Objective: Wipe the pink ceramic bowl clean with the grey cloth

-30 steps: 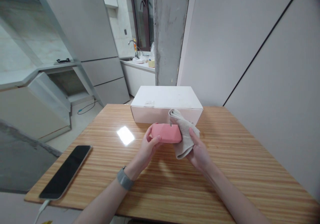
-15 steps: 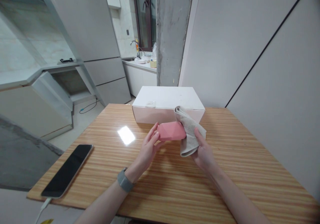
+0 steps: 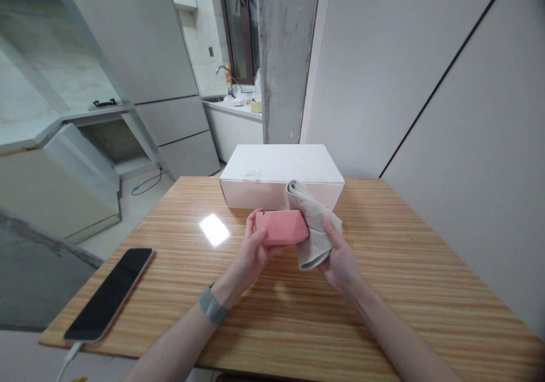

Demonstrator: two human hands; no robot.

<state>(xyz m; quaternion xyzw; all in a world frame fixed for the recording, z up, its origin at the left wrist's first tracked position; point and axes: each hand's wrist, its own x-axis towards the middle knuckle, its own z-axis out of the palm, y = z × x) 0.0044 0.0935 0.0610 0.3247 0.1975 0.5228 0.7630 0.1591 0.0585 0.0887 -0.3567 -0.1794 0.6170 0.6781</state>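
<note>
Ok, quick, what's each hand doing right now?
Left hand: closed, holding a pink faceted object.
Right hand: closed, holding a beige cloth against it.

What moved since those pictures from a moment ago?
The pink block in the left hand slid back leftward a little and now sits more level. The beige cloth in the right hand went along, pressed against its end. Nothing was let go. The white box and the phone stayed put on the wooden table.
</note>
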